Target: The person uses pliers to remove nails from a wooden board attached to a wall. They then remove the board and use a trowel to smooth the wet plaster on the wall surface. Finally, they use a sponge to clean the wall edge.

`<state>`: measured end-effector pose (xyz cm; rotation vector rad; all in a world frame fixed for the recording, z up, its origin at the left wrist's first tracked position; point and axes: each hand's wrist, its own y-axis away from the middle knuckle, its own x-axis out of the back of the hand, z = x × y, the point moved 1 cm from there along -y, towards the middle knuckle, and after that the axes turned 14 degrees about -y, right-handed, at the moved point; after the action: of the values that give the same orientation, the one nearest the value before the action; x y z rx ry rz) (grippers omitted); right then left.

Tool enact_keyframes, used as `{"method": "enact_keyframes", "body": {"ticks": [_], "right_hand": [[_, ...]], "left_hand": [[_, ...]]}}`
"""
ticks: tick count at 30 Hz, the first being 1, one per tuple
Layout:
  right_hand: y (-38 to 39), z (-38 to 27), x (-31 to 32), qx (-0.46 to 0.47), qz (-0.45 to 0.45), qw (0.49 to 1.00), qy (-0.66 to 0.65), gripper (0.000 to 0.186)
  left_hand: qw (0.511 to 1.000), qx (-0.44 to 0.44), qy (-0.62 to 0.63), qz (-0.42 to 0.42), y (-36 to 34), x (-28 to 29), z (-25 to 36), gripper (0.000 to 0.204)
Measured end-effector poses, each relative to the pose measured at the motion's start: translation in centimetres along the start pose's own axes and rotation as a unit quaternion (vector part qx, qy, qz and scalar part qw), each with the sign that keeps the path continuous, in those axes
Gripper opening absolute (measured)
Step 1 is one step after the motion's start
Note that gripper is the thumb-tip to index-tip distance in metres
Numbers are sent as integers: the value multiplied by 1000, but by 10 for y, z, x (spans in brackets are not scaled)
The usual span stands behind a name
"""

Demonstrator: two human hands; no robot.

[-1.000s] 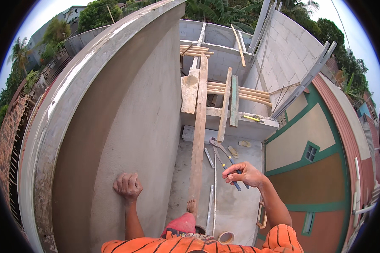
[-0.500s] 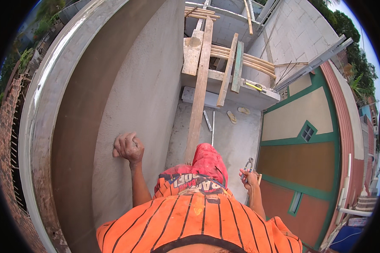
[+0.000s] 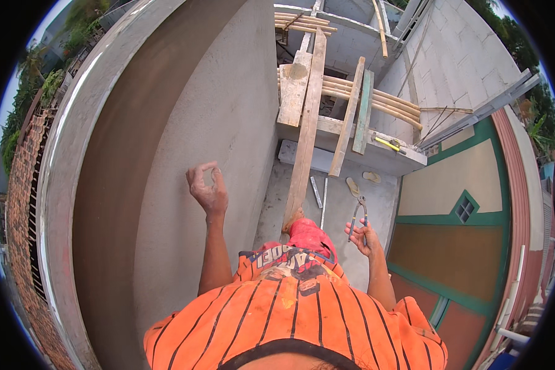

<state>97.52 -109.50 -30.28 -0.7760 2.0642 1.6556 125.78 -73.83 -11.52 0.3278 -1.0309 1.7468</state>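
Observation:
My left hand, dusty with grey powder, is raised beside the grey plastered wall. Its fingers curl loosely, a gap shows between thumb and forefinger, and nothing can be seen in it. Over on the right, my right hand grips a pair of pincers by the handles. Their head points up and away from me, and the handles are spread apart. A bare foot of mine rests on a long wooden plank that runs ahead of me.
Shorter boards and bamboo poles lie across the low block wall ahead. A yellow-handled hammer lies on its ledge. Below, sandals and metal strips are on the concrete floor. A green-framed panel stands at right.
My left hand has come off the wall, moved up and right, and loosened from a closed fist. My right hand has lifted the pincers forward, and their handles now show more fully.

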Motion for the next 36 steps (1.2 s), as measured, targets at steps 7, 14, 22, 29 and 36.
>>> {"method": "enact_keyframes", "body": {"ticks": [7, 14, 22, 29, 36], "right_hand": [[-14, -68, -124, 63, 28, 941, 331, 51], [-28, -155, -288, 375, -42, 629, 680, 56], [-27, -224, -463, 553, -110, 462, 685, 60], [-68, -305, -500, 464, -139, 676, 555, 50], [-114, -337, -459, 300, -153, 896, 289, 50]], "left_hand": [[983, 142, 63, -93, -75, -71, 21, 23], [935, 189, 221, -204, -100, -153, 49, 29], [835, 47, 439, -329, -182, -256, 176, 42], [897, -28, 376, -230, -281, -312, 194, 41], [972, 29, 171, -156, -328, -351, 133, 47]]}}
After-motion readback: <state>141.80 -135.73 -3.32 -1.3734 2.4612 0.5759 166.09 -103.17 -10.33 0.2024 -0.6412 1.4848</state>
